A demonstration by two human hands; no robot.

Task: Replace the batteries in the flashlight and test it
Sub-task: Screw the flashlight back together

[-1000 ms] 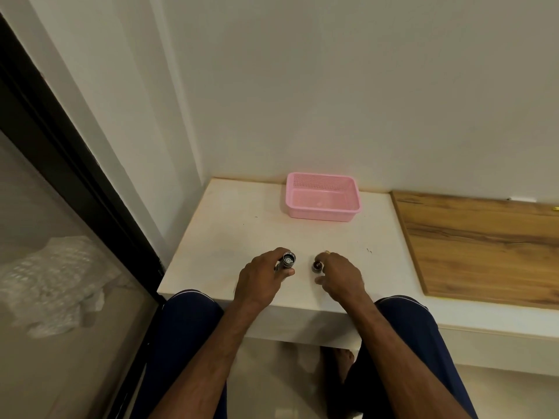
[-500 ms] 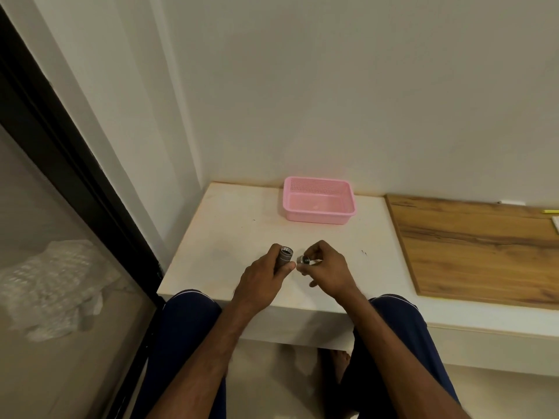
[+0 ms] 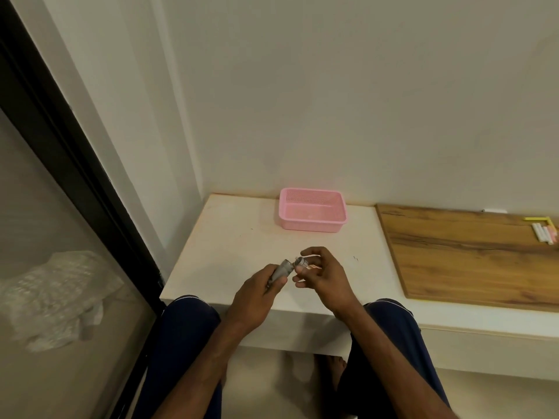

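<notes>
Since a second ago the two hands have closed the gap between them: the small cap piece in the right hand now sits right at the open end of the flashlight body, where earlier the two parts were held apart. The left hand is wrapped around the grey body, tilted with its open end up and to the right, above the near part of the white tabletop. The right hand's thumb and fingertips pinch the cap; whether cap and body actually touch cannot be told. Farther back, against the wall, stands a pink plastic basket. To the right lies a wooden board with some chalk sticks near its far corner.
</notes>
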